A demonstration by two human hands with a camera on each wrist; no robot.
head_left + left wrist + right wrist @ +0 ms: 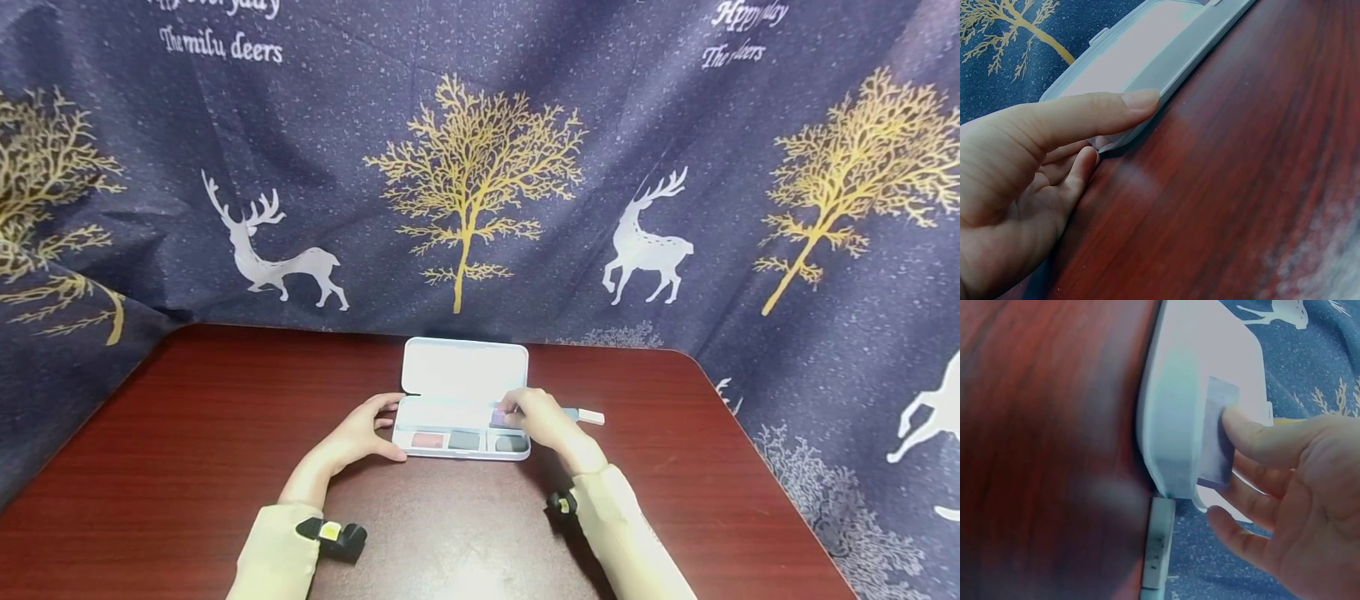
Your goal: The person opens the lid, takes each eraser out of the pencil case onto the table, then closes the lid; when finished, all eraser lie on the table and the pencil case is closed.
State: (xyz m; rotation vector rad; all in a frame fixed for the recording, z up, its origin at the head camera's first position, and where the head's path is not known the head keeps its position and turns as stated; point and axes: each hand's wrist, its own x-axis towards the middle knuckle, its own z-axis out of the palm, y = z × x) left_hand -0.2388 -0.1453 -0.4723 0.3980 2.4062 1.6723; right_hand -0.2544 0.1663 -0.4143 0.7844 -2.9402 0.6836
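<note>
A white pencil case (461,452) lies on the table with its lid (465,367) raised at the back. My left hand (358,435) holds the case's left end, thumb at the front corner and fingers round the side; the left wrist view shows the thumb (1141,100) along the rim. With thumb and fingers, my right hand (543,421) pinches a flat purple block (1219,434) at the case's right end. In the front row sit a reddish block (427,440), a dark grey block (464,440) and another dark block (511,443).
Right of the case, partly behind my right hand, lies a white-ended eraser (592,416) with a blue part. The red-brown wooden table (285,383) ends at a dark blue cloth (525,292) printed with deer and trees.
</note>
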